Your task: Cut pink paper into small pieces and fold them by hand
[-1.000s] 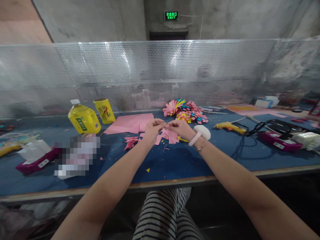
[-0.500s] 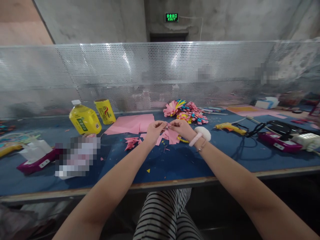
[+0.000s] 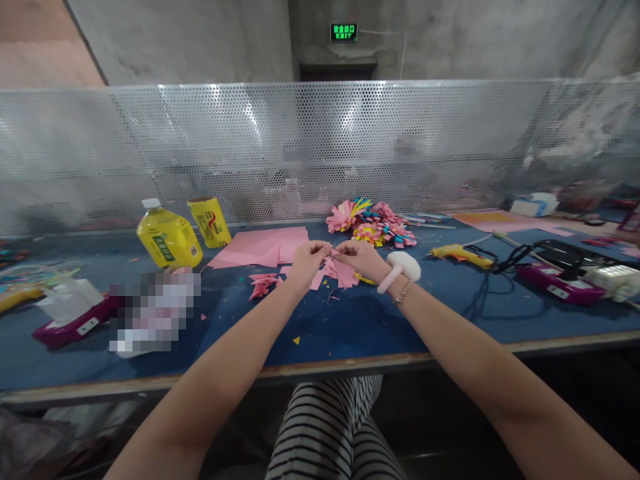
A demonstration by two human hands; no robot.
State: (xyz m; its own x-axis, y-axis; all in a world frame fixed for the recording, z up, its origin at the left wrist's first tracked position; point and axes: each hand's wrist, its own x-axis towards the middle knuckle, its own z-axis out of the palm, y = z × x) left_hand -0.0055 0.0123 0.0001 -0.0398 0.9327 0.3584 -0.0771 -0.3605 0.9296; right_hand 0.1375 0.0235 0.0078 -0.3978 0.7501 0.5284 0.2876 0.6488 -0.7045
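My left hand [image 3: 311, 259] and my right hand [image 3: 361, 259] meet fingertip to fingertip above the table. Both are closed in a pinch on a small piece of pink paper [image 3: 332, 253], mostly hidden by the fingers. Under them lie cut pink paper pieces [image 3: 344, 275]. Left of these sits a small pile of folded pink paper pieces [image 3: 264, 285]. Larger pink paper sheets [image 3: 265, 247] are spread behind my left hand. Beyond my right hand is a heap of fringed paper flowers [image 3: 373, 223] in pink, yellow and blue.
A yellow liquid jug [image 3: 170, 239] and a yellow can [image 3: 210, 223] stand back left. Glue guns, one yellow [image 3: 463, 255] at right, lie with cables near purple power strips [image 3: 557, 285]. A perforated metal screen [image 3: 240, 153] runs behind the blue table [image 3: 390, 333].
My hands stay together over the paper pieces; the fingertips have shifted very slightly. The things on the table have not moved.
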